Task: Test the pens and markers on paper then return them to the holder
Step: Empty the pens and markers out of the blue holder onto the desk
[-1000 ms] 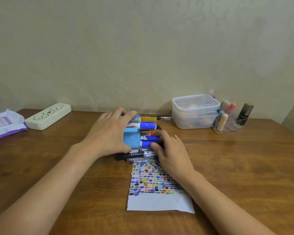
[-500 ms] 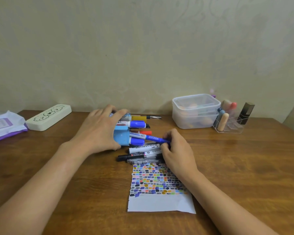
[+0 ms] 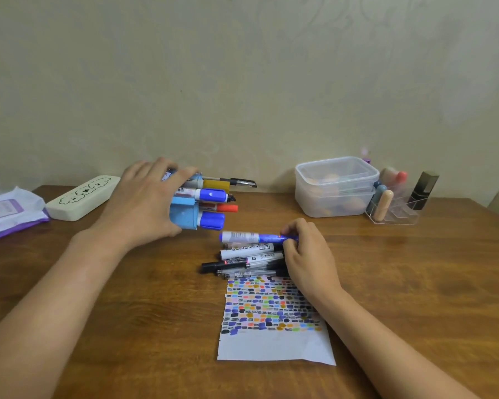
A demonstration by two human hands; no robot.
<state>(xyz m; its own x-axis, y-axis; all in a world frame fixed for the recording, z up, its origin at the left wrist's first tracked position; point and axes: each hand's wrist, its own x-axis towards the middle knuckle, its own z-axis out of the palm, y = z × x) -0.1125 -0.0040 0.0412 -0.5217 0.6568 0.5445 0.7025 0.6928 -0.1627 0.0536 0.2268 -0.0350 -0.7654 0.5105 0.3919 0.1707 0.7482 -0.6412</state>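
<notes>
My left hand (image 3: 144,205) grips a blue pen holder (image 3: 183,213) tipped on its side, its mouth facing right with several markers sticking out. My right hand (image 3: 308,254) pinches the capped end of a blue marker (image 3: 251,237) held level just right of the holder's mouth and clear of it. Below that marker lies a pile of black and white pens (image 3: 248,262) on the table. A sheet of paper (image 3: 274,344) covered in small coloured test marks lies in front of the pile, partly under my right wrist.
A white pencil case (image 3: 81,198) and a purple wipes pack (image 3: 9,211) sit at the back left. A lidded clear plastic box (image 3: 336,187) and a clear organiser (image 3: 398,210) with small bottles stand at the back right, near the wall.
My left hand has dragged the holder up and left, away from the pile. My right hand has pulled the blue marker out of the holder to the right.
</notes>
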